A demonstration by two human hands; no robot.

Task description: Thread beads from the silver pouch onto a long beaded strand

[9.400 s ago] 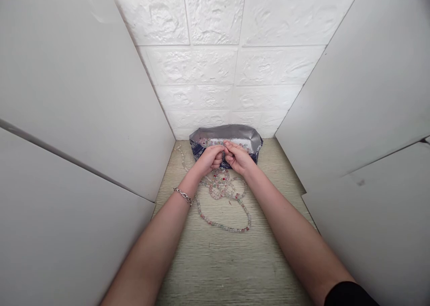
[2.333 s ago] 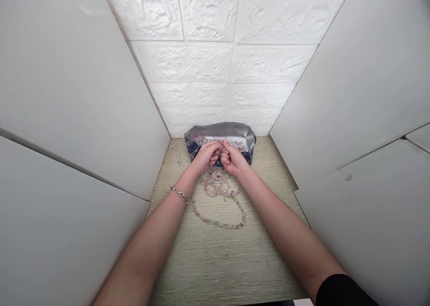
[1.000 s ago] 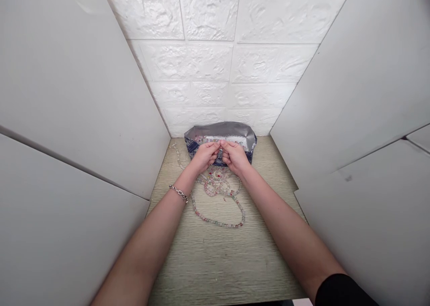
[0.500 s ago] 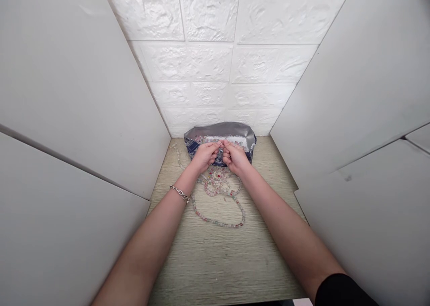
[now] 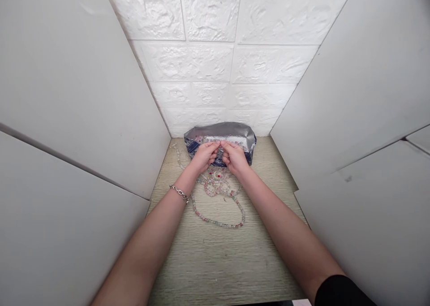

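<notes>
My left hand (image 5: pixel 205 156) and my right hand (image 5: pixel 235 158) meet fingertip to fingertip over the front of an open pouch (image 5: pixel 231 129). Both are closed in a pinch; whatever lies between the fingertips is too small to make out. The pouch is silvery inside and dark blue patterned outside, with loose small beads in it. From below my hands a long string of beads (image 5: pixel 218 224), pale with red and green ones, trails in loops over the wooden surface. Part of it bunches into a tangle near the pouch, partly hidden by my hands.
The wooden surface (image 5: pixel 215 261) runs between a pale panel (image 5: pixel 77 95) on the left and another panel (image 5: pixel 352 100) on the right. Behind the pouch rises a white brick-textured wall (image 5: pixel 201 64). A pale strand end (image 5: pixel 177 153) lies left of the pouch.
My fingertips have shifted very slightly, still pinched together at the same spot. The bead string and pouch look unmoved.
</notes>
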